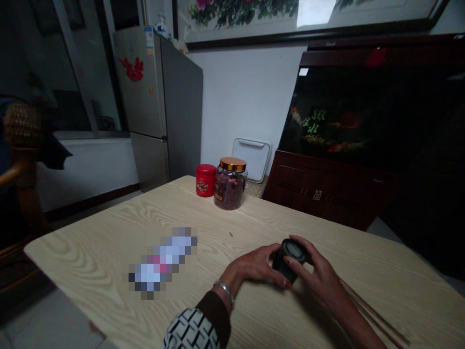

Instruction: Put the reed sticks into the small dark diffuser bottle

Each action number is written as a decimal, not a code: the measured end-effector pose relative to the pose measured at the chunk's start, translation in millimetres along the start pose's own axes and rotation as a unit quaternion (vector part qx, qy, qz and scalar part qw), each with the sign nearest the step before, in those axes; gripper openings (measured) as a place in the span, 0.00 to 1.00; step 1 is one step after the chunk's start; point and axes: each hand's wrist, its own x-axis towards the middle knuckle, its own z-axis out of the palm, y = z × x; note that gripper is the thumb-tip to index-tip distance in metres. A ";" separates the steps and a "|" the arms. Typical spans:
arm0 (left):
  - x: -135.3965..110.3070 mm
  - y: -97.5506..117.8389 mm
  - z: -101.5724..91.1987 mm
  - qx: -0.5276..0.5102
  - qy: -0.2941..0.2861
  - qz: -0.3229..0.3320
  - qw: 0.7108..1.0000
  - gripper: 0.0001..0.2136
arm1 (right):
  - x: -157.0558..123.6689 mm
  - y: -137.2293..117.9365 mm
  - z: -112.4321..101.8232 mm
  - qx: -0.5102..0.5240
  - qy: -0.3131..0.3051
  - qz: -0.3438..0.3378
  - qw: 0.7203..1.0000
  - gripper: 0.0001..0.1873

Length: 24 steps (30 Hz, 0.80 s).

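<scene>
My left hand point(259, 266) is wrapped around the lower body of a small black container with a round top point(293, 249), on its left side. From the right, my right hand point(317, 274) grips its upper rim, with the thumb at the near edge and the fingers at the far side. The container is slightly tilted, over the near right part of the table; whether its base touches the wood is hidden. Several thin brown sticks point(378, 312) lie on the table beside and partly behind my right forearm.
The wood-grain table point(119, 237) bears a glass jar with a copper lid point(230, 186), a red canister point(206, 181), a blurred-out flat item point(163, 261) and a tiny dark sliver point(231, 234). Behind stand a fridge point(181, 106) and a fish tank point(337, 111); a chair point(22, 169) is left.
</scene>
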 end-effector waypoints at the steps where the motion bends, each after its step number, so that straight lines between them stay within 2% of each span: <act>1: -1.1 0.6 -3.5 -0.015 -0.020 -0.001 1.000 0.41 | -2.7 -1.5 -1.0 0.003 -0.006 0.005 1.000 0.27; 3: -3.5 2.4 -10.4 -0.074 -0.040 -0.013 0.996 0.41 | -10.6 -5.7 -3.4 0.003 -0.021 0.007 1.000 0.27; 4: -4.7 3.7 -13.4 -0.107 -0.028 -0.020 0.994 0.39 | -15.3 -8.1 -5.0 0.004 -0.029 0.005 1.000 0.28; 7: -7.8 9.0 -17.9 -0.161 0.065 -0.018 0.985 0.25 | -27.7 -13.5 -12.5 0.022 -0.017 0.007 1.000 0.29; 10: -9.8 15.4 -15.8 -0.153 0.182 0.009 0.971 0.16 | -29.5 -14.4 -25.2 0.060 0.022 0.040 0.997 0.23; 12: -9.7 21.5 -11.6 -0.138 0.243 0.021 0.960 0.16 | -23.2 -14.7 -36.8 0.110 0.026 0.060 0.992 0.24; 14: -7.8 32.7 -5.6 -0.119 0.275 0.027 0.954 0.22 | -13.6 -18.2 -51.0 0.179 0.018 0.073 0.981 0.30; 17: -2.9 68.0 6.4 -0.108 0.254 0.030 0.961 0.29 | 0.7 -34.2 -76.4 0.310 -0.050 0.082 0.946 0.36; 19: 0.5 104.6 14.9 -0.151 0.159 0.057 0.974 0.31 | 8.2 -51.3 -95.0 0.404 -0.115 0.063 0.905 0.38; 21: 2.8 145.8 22.3 -0.195 0.058 0.091 0.975 0.33 | 14.2 -70.5 -113.4 0.471 -0.160 0.034 0.867 0.39; 24: 3.7 199.0 30.5 -0.223 -0.008 0.091 0.970 0.35 | 20.8 -97.5 -137.0 0.511 -0.203 -0.007 0.835 0.39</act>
